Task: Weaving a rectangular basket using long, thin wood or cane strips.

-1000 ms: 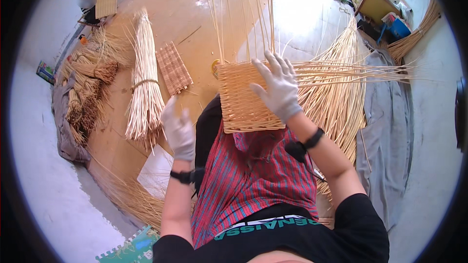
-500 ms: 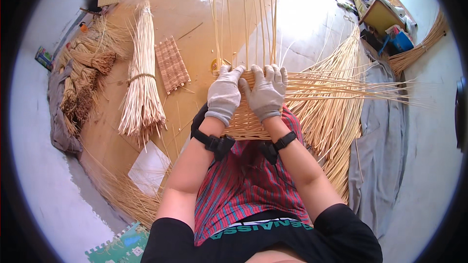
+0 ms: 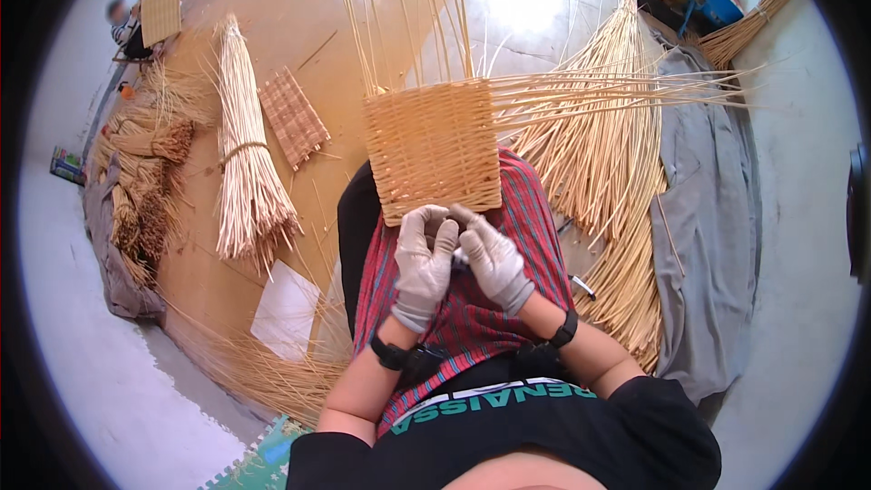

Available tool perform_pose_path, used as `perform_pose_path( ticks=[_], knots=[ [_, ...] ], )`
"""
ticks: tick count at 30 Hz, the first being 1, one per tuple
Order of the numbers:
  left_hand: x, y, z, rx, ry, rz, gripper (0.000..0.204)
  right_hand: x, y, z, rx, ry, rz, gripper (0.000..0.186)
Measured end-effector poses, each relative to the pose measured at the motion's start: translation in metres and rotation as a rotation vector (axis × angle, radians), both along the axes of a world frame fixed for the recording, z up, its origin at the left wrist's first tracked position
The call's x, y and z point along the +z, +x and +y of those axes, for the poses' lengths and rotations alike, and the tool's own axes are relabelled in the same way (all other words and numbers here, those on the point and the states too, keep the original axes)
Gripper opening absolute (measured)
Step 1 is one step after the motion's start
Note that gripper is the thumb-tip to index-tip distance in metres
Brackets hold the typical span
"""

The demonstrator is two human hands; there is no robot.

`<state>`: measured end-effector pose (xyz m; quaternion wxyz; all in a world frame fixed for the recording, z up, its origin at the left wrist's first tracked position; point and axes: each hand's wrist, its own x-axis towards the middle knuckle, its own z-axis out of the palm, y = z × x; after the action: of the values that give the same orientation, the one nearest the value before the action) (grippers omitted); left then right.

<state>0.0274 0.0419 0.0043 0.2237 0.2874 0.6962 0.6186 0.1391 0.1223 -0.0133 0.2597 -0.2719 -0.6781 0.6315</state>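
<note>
The person sits on the floor with a partly woven wicker panel resting on the lap, over a red plaid cloth. The panel lies flat, its near edge just above both hands; loose uprights rise from its far edge and a sheaf of long horizontal strands runs off its right side. The left hand, in a pale grey glove, is curled, its fingertips meeting those of the right hand just below the panel's near edge. The right hand, likewise gloved, is bent inward toward the left, fingers pinched. Whether either hand grips a strand or only the other glove cannot be told; the contact point is too small to read. Neither hand is clearly touching the panel itself. Each wrist carries a dark band. To the person's left, well apart from the hands, a tied bundle of cut reeds lies on the floor, with a small woven mat just beside it and a heap of rough fibre farther left. A white sheet lies near the left knee. To the right, fanned reeds spread over a grey cloth. Another person sits at the far upper left.
</note>
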Motion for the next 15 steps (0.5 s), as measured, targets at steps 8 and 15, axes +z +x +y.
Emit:
perform_pose_path(
  ticks=[8, 15],
  knots=[
    [0.001, -0.020, -0.017, -0.377, -0.090, -0.396, 0.029, 0.023, -0.001, 0.021, 0.177, 0.255, -0.250, 0.050],
    [0.044, -0.081, -0.036, -0.251, 0.207, -0.698, 0.023, 0.038, -0.004, 0.042, 0.353, 0.194, -0.355, 0.048]
  ],
)
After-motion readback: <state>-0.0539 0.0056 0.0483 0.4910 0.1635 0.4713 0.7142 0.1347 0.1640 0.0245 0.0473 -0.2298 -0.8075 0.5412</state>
